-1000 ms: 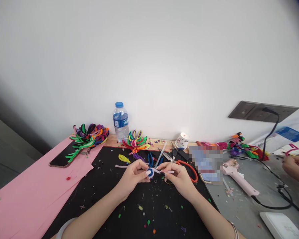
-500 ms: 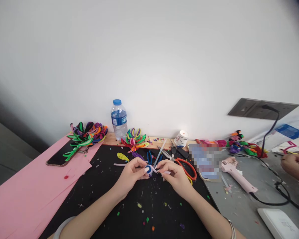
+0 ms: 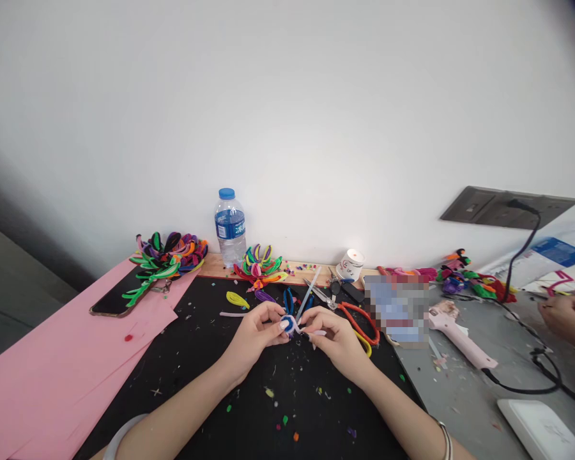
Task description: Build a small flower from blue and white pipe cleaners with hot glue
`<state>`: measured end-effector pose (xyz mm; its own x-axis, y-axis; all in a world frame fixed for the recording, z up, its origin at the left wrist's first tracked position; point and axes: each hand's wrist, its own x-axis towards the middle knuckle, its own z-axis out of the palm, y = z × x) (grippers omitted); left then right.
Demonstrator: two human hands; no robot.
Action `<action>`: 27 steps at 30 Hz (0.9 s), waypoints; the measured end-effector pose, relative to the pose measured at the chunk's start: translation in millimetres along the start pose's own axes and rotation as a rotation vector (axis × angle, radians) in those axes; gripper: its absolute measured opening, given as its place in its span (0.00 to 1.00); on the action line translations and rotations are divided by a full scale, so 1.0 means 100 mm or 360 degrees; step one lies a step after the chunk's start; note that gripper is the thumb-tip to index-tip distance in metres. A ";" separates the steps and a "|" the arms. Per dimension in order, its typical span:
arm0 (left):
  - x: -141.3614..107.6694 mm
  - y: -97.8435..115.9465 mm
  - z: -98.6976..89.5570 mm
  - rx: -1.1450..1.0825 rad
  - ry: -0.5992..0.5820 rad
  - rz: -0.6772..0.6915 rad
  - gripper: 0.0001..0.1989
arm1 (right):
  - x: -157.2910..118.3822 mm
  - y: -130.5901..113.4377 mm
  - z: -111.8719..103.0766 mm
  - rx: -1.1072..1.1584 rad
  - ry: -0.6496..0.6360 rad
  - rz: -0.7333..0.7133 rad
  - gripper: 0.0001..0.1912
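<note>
Over the black mat (image 3: 249, 409), my left hand (image 3: 263, 327) pinches a small blue and lilac coiled piece (image 3: 288, 324) between thumb and fingers. My right hand (image 3: 328, 332) is closed on a lilac strip that runs from the coil, its end sticking out past the fingers. Behind the hands lie a pale glue stick (image 3: 309, 292), dark blue loops (image 3: 289, 299), a purple loop (image 3: 265, 296) and a yellow loop (image 3: 237, 300). Orange-handled scissors (image 3: 360, 322) rest just beyond my right hand.
A water bottle (image 3: 230, 230) and a paper cup (image 3: 350, 264) stand by the wall. Colourful pipe-cleaner bundles (image 3: 172, 259) and a phone (image 3: 117, 300) lie left. At right are a pink glue gun (image 3: 464, 342), its cable, a white box (image 3: 541, 428) and another person's hand (image 3: 568, 316).
The view has shifted slightly. Both my hands keep their hold on the coiled piece and strip, with only slight finger movement. The other person's hand at right has moved a little.
</note>
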<state>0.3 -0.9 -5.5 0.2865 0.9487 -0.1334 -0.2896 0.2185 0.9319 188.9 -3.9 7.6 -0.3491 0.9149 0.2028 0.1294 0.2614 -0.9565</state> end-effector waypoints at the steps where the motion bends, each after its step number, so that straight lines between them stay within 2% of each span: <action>1: 0.00 0.00 0.01 -0.0005 0.0003 0.0002 0.10 | 0.00 -0.01 0.00 0.0002 -0.0001 0.0008 0.07; 7: -0.01 0.05 0.06 -0.0044 0.0054 -0.0074 0.12 | 0.01 -0.03 0.03 0.0001 0.0051 0.0027 0.07; 13: -0.03 0.07 0.06 -0.0057 0.0037 -0.0044 0.10 | 0.01 0.02 0.05 -0.0006 0.0101 0.0043 0.05; 19: -0.03 0.05 0.06 -0.0133 0.0047 -0.0046 0.11 | -0.03 0.04 0.09 0.0192 0.0117 0.0231 0.06; 27: -0.02 0.06 0.07 -0.0155 0.0112 -0.0020 0.16 | -0.07 0.05 0.16 0.0172 0.0202 0.0274 0.09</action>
<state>4.0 -2.7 2.5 0.2269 0.9587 -0.1716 -0.3745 0.2485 0.8933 177.2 -14.1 -2.2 -0.2100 0.9763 0.0530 0.0747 0.0701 -0.9947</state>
